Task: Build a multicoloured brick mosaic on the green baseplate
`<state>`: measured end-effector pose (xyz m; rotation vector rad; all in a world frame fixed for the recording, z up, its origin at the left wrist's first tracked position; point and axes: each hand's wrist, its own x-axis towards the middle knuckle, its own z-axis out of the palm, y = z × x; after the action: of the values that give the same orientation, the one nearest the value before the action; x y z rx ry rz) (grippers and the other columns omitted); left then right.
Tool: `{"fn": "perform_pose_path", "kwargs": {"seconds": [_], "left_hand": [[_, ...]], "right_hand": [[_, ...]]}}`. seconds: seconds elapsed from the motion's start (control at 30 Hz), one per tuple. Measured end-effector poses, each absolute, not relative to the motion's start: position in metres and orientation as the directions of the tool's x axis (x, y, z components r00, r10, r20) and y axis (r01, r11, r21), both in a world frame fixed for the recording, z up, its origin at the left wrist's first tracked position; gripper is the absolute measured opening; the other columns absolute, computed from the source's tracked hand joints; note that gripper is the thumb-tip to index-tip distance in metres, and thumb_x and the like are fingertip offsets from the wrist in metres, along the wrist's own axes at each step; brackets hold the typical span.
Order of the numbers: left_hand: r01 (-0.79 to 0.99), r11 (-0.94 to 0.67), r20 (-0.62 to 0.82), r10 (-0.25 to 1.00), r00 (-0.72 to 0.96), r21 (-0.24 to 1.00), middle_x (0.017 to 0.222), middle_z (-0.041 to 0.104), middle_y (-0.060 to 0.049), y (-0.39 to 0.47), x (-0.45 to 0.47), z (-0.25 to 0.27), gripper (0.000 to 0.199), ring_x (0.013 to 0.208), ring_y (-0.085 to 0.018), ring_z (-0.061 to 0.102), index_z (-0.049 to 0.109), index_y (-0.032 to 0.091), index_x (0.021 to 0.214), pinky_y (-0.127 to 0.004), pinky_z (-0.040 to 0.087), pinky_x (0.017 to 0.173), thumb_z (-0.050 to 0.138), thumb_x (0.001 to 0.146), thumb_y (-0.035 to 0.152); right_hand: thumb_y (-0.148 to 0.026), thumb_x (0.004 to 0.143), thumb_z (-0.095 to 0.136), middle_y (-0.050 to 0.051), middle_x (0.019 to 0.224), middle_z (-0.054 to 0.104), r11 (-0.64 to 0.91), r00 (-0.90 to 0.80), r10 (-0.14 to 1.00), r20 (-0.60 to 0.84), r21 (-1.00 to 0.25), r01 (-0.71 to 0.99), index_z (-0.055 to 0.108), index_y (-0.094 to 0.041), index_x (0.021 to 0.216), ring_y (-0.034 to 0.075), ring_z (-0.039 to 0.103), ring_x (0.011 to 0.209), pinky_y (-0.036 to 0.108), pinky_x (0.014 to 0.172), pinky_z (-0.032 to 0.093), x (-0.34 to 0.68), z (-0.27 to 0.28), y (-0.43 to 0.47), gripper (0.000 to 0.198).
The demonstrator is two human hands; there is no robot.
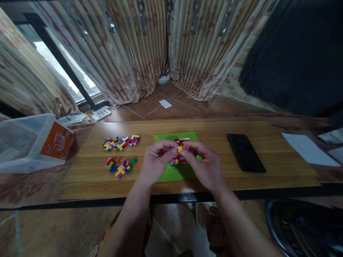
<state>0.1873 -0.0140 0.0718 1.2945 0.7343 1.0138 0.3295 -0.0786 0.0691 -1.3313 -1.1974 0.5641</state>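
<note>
Both hands meet above a green baseplate (166,175) lying on the wooden table. Between their fingertips is a small yellow toy brick (180,149), with a bit of pink showing at its left side. My left hand (158,157) pinches it from the left. From the right, the thumb and fingers of my right hand (205,162) close on the same brick. Below and behind the fingers, a multicoloured brick build (177,160) stands on the baseplate, partly hidden by the hands. A light green piece (198,157) shows beside my right hand.
Two loose piles of bricks lie to the left, a farther pile (120,142) and a nearer pile (122,167). A black phone (246,153) rests on the right of the table (214,128). A clear plastic box (29,142) stands at far left, white paper (308,148) at right.
</note>
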Motion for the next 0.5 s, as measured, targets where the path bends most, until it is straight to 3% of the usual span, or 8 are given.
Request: {"fn": "perform_pose_path", "kwargs": {"seconds": [0.37, 0.5], "left_hand": [[-0.313, 0.137, 0.008, 0.907, 0.421, 0.94, 0.07, 0.07, 0.0, -0.024, 0.2, 0.07, 0.016, 0.062, -0.01, 0.061, 0.074, 0.018, 0.077, -0.023, 0.053, 0.064, 0.082, 0.068, 0.029], [-0.371, 0.208, -0.025, 0.897, 0.442, 0.905, 0.068, 0.068, 0.0, -0.026, 0.2, 0.073, 0.018, 0.058, -0.008, 0.059, 0.074, 0.017, 0.077, -0.022, 0.051, 0.06, 0.083, 0.067, 0.029]], "right_hand": [[-0.032, 0.077, 0.077, -0.001, 0.08, 0.077, 0.201, 0.329, 0.926, 0.183, -0.979, -0.021, 0.078, -0.026, 0.081, 0.016, 0.07, 0.072, 0.032, 0.073, 0.057, 0.332, 0.072, -0.08, 0.007], [-0.032, 0.074, 0.08, -0.002, 0.073, 0.075, 0.192, 0.324, 0.935, 0.142, -0.973, -0.129, 0.079, -0.027, 0.081, 0.014, 0.066, 0.064, 0.029, 0.065, 0.056, 0.332, 0.071, -0.079, 0.009]]}}
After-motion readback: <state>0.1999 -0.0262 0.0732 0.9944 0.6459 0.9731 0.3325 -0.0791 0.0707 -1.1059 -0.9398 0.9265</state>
